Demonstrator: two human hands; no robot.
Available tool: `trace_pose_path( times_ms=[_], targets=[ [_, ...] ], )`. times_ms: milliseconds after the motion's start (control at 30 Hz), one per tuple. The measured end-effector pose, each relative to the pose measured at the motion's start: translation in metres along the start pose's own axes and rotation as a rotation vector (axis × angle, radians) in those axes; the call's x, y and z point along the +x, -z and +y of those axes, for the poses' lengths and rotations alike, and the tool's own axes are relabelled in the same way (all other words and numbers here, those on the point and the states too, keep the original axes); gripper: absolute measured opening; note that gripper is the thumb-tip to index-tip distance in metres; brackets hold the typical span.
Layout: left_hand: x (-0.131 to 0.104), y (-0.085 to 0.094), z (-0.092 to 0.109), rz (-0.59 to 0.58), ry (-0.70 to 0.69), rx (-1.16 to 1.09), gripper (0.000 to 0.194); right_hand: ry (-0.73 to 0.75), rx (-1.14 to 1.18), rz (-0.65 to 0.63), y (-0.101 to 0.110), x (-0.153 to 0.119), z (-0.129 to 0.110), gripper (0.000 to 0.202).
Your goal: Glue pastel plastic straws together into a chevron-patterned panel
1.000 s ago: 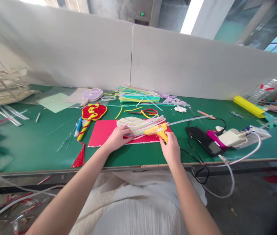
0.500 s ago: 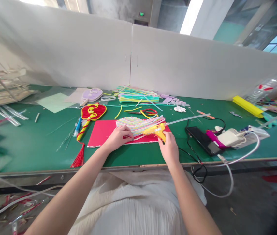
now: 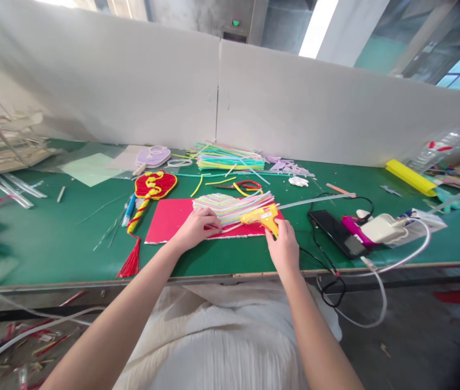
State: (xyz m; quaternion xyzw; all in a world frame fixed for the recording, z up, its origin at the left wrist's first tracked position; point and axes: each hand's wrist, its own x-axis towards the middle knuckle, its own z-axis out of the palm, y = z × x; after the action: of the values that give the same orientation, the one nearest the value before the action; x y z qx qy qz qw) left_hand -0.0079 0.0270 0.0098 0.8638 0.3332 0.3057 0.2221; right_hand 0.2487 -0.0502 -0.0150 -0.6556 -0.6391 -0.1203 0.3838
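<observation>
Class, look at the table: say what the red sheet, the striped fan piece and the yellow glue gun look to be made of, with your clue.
Red sheet: probably matte craft foam or card; flat, dull, white edge.
Striped fan piece: seemingly fuzzy pastel craft stems laid side by side.
Glue gun in the right hand: smooth, slightly shiny yellow plastic.

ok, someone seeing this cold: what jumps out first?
Dead centre near the table's front edge, the right hand grips a yellow glue gun with its nozzle at a fanned stack of pastel strips, which the left hand presses down onto a red sheet. Left of that lies a red-and-yellow tasselled ornament on the green table. To the right, a black phone sits among cables.
</observation>
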Motion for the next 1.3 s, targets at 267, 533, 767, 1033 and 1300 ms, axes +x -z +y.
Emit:
trace_pose_path(
  times_ms=[267,533,767,1033,1300],
  targets=[
    [-0.001,0.000,-0.002,0.001,-0.031,0.027,0.014,-0.014,-0.001,0.008,0.000,0.000,0.000,0.021],
    [-0.001,-0.001,-0.004,-0.008,-0.040,0.037,0.011,-0.047,-0.021,-0.010,0.002,0.000,0.000,0.022],
    [-0.001,-0.001,-0.004,-0.006,-0.054,0.026,0.010,-0.076,-0.014,0.010,0.002,-0.002,0.001,0.022],
    [-0.001,-0.002,-0.006,-0.007,-0.050,0.031,0.010,-0.089,-0.014,0.005,0.002,-0.003,0.003,0.021],
    [-0.002,-0.003,-0.010,-0.010,-0.059,0.015,0.009,-0.113,-0.009,-0.001,0.003,-0.003,0.003,0.022]
  ],
)
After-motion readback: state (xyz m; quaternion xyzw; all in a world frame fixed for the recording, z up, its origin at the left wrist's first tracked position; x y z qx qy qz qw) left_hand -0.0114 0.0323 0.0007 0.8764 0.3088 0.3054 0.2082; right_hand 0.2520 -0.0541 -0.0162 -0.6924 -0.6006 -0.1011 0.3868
